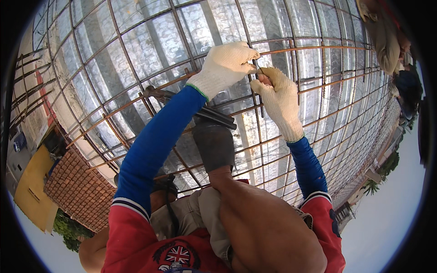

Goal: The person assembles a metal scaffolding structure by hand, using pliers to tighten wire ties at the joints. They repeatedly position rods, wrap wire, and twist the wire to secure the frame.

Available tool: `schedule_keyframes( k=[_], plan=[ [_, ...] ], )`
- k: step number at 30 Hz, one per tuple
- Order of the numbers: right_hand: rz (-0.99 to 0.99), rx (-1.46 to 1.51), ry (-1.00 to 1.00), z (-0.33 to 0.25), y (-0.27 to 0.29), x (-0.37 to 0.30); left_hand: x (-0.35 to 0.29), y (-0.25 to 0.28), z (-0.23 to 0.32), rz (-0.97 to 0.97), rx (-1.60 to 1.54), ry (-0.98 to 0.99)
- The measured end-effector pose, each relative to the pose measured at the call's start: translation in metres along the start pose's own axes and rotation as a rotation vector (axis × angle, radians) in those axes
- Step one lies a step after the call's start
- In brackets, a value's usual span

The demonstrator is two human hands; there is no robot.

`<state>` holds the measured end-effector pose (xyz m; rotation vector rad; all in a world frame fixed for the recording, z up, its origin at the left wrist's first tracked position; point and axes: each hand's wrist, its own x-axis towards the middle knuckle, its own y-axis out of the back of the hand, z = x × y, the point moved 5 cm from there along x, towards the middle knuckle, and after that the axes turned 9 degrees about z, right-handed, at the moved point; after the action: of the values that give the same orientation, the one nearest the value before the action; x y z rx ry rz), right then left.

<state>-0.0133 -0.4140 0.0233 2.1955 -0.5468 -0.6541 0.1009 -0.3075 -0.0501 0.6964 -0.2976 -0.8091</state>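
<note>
My left hand (225, 66), in a white knit glove, reaches over the steel mesh with its fingers pinched at a thin dark tie wire (260, 66). Just right of it, my right hand (280, 100), gloved the same way, has its fingers curled closed around the wire's lower part. Both hands meet beside a crossing of rebar (314, 48); parts of the wire are hidden by the fingers. Under my left forearm lie what look like pincers (214, 114), with a worn metal head and dark handles, resting across the bars near my boot.
Ribbed, shiny metal decking (241, 20) lies beneath the rebar grid. My dark boot (213, 144) stands on it. Another person's trousered leg (387, 45) shows at the far right. Beyond the left edge are a brick-coloured tiled roof (79, 191) and a yellow wall (34, 191).
</note>
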Motion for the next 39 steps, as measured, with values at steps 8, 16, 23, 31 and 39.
schedule_keyframes(
  k=[8, 16, 23, 31, 39],
  plan=[
    [-0.148, 0.313, -0.185, 0.020, 0.012, 0.006, -0.003, -0.009, 0.014, 0.126, 0.086, 0.038],
    [-0.089, -0.229, 0.789, -0.003, 0.018, 0.070, -0.004, -0.010, 0.010, 0.220, 0.100, 0.016],
    [-0.223, -0.417, 0.989, -0.004, 0.006, 0.086, -0.004, 0.001, 0.021, 0.097, 0.155, 0.037],
    [-0.193, -0.386, 0.960, 0.015, -0.004, 0.089, -0.004, -0.024, 0.021, 0.245, 0.270, -0.005],
    [-0.166, -0.267, 0.955, 0.016, 0.000, 0.095, -0.013, -0.020, 0.024, 0.527, 0.162, 0.001]
  ],
)
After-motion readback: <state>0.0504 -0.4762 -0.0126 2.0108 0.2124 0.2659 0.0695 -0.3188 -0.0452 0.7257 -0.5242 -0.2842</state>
